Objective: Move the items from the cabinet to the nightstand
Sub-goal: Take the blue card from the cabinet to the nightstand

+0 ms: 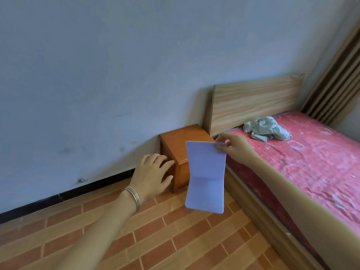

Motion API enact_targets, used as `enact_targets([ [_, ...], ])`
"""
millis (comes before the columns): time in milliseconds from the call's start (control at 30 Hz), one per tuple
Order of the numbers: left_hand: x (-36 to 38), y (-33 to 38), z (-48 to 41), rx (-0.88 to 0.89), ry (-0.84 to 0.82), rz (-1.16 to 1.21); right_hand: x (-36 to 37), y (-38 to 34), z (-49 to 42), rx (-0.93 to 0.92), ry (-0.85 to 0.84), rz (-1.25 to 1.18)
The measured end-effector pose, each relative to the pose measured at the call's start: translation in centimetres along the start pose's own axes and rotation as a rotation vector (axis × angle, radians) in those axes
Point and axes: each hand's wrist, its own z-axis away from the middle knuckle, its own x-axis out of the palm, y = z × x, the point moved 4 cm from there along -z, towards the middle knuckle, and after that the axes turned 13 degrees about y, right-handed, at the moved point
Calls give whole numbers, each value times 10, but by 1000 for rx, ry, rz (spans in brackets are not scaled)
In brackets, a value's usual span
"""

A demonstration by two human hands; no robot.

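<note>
- Pale blue-grey wall (97, 75) fills the upper half of your view, with a black skirting strip (58, 197) along its foot and a brick-patterned tiled floor (175, 240) below.
- In the corner stands the orange-brown wooden nightstand (181, 141), its back to the wall and its right side just beside the bed (311, 162).
- On the bed is a pink-red patterned mattress, with a light wooden headboard (253, 102) against the wall. A crumpled pale green cloth (266, 129) lies near the head end.
- A striped brown and tan curtain (335, 78) hangs at the far right.
- Your right hand (235, 147) is stretched out over the edge of the bed. Its fingers (221, 148) pinch the top right corner of a pale lilac booklet (205, 176).
- That booklet hangs open in the air from your pinch, creased across its middle. The upper leaf covers part of the nightstand's top in your view and the lower leaf hangs in front of the floor. It rests on nothing.
- Your left hand (150, 176) reaches toward the nightstand's left front corner, palm down, fingers (165, 164) spread and relaxed, holding nothing. You cannot tell from this view whether they touch the wood.
- Thin metal bangles (133, 197) circle your left wrist.
</note>
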Motion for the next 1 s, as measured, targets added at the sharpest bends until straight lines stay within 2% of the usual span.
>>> enact_targets([
  [200,62,-12,-85,-5,-21,3,17,45,-105,-4,-7,-69],
  [400,126,-31,-120,-50,-101,15,61,94,-182,-15,-95,-76],
  [833,299,-136,-232,-143,-190,51,193,196,-366,21,-285,-65],
  [1000,376,-173,-262,-200,-275,66,255,226,-429,28,-341,-92],
])
